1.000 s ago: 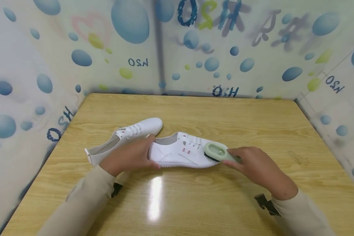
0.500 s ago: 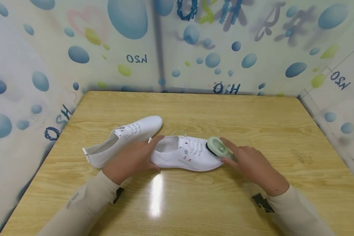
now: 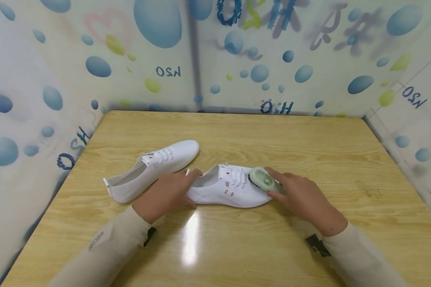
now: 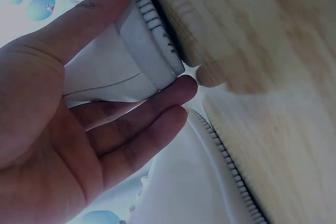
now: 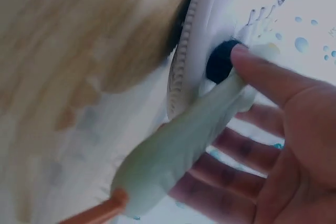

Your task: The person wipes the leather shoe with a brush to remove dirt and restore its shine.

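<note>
A white lace-up shoe (image 3: 246, 198) with small red letters on its side lies on the table, toe to the right. My left hand (image 3: 167, 194) grips its heel, thumb on one side and fingers on the other, as the left wrist view also shows. In my right hand (image 3: 303, 196) is a pale green shoe brush (image 3: 261, 178), held by its handle (image 5: 173, 150). The brush's dark bristles (image 5: 220, 61) meet the toe just ahead of the laces. The matching white shoe (image 3: 181, 154) lies behind my left hand, toe pointing to the back right.
The wooden table (image 3: 273, 135) reaches back to a wall (image 3: 215, 59) patterned with blue and green drops. Walls also flank it at left and right. An orange-brown cord or loop (image 5: 97, 211) hangs from the brush handle's end.
The held shoe has rolled so its laces and opening face up more and its sole edge shows less. The brush has moved from the toe's near side up towards the laces.
</note>
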A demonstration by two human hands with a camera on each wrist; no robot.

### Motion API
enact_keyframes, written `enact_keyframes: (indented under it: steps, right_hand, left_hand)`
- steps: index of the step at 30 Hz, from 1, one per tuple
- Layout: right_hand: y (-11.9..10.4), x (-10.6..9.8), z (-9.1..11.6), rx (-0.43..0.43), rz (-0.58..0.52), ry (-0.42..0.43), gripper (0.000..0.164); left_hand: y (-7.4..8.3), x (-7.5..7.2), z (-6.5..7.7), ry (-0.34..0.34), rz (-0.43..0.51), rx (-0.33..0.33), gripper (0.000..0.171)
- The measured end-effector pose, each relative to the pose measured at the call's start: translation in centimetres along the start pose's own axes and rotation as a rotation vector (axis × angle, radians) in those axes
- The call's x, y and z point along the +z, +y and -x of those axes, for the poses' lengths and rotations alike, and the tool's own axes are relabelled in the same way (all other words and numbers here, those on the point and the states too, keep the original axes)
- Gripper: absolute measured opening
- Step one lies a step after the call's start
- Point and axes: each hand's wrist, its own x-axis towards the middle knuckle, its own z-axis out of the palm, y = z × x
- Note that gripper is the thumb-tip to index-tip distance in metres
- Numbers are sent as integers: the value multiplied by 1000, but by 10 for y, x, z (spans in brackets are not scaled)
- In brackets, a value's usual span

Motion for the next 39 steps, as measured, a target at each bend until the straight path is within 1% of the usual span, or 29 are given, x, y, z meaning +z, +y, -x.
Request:
enact_keyframes:
  steps: [3, 5, 10, 12, 14, 16, 18, 22, 24, 29, 33, 36, 39]
  right_hand:
    - [3, -5, 0, 35, -2, -26, 63]
    - [6, -8, 3, 34, -24, -47, 62]
    - [6, -11, 8, -34, -57, -117, 59]
    - [4, -9, 9, -67, -43, -110, 58]
    - [2, -7, 9, -82, -28, -79, 58]
    - [0, -6, 8, -74, -10, -43, 60]
    - [-1, -6, 6, -41, 14, -23, 61]
    - [1, -11, 6, 26, 57, -36, 62]
    - [3, -15, 9, 37, 71, -55, 61]
    - [4, -20, 16, 21, 48, -112, 58]
    - [-4, -17, 17, -10, 40, -136, 57]
    - [-10, -12, 15, -27, 45, -117, 58]
    - [-12, -7, 11, -28, 61, -69, 60]
  left_hand:
    - [0, -1, -1, 2, 4, 0, 83]
    - [1, -2, -2, -6, 12, -7, 83]
    - [3, -4, -2, -49, 41, -27, 79]
    - [4, -4, -2, -63, 47, -34, 78]
    - [4, -5, -3, -68, 47, -38, 76]
    - [4, -4, -3, -67, 46, -43, 75]
    - [4, -4, -3, -64, 44, -47, 73]
    - [4, -3, -3, -62, 48, -51, 72]
    - [4, -3, -3, -63, 48, -52, 72]
    - [4, -2, -3, -63, 52, -45, 72]
    - [5, -3, -3, -59, 54, -39, 72]
    - [5, -4, -3, -64, 48, -43, 72]
    - [5, -4, -2, -66, 42, -48, 72]
